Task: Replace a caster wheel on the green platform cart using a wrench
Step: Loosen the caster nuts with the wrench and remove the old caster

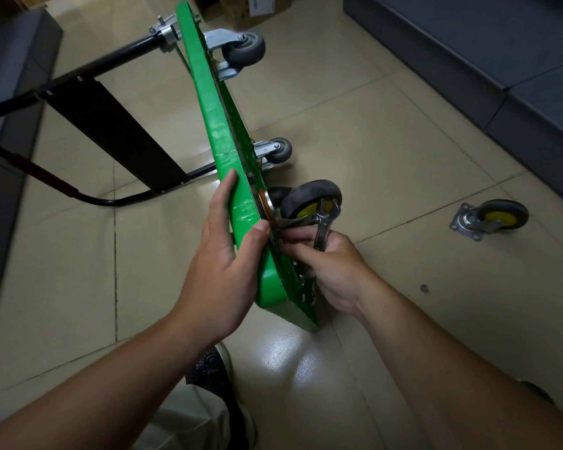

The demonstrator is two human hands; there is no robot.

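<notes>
The green platform cart (215, 125) stands on its long edge on the tiled floor, underside facing right. My left hand (228, 254) grips its top edge near the close end, thumb over the rim. My right hand (329, 267) holds a metal wrench (325, 225) against the underside, its fingertips at the mounting plate of a yellow-hubbed caster wheel (309, 199) that sits against the cart. A second yellow-hubbed caster (491, 219) lies loose on the floor to the right. Two grey casters (244, 48) (278, 150) are fixed farther along the cart.
The cart's black folding handle (78, 131) lies on the floor to the left. Dark grey furniture (501, 60) runs along the right, cardboard boxes (251, 8) at the top. A small metal part (423, 288) lies on the tiles. My shoe (208, 368) is below the cart.
</notes>
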